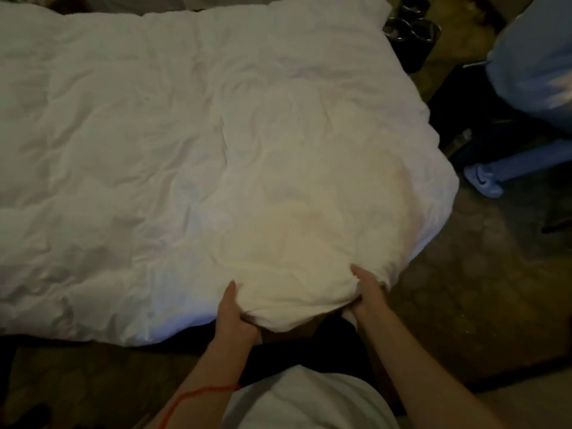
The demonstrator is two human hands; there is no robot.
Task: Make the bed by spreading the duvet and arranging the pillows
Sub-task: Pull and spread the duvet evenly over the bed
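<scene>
dim brown floor point(433, 305) surrounds the bed where the rumpled white cotton duvet point(185, 150) lies spread. my left hand point(233, 314) and right hand point(368, 292) both clutch its near edge, thumbs on top, to tug it straight. no pillows in view.

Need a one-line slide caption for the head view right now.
Both hands, left hand and right hand, grip the near edge of the white duvet spread over the bed; no pillows in view.

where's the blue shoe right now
In the head view the blue shoe is on the floor at the right, just off the duvet at its right-hand edge, worn by a second person in blue trousers.
</scene>
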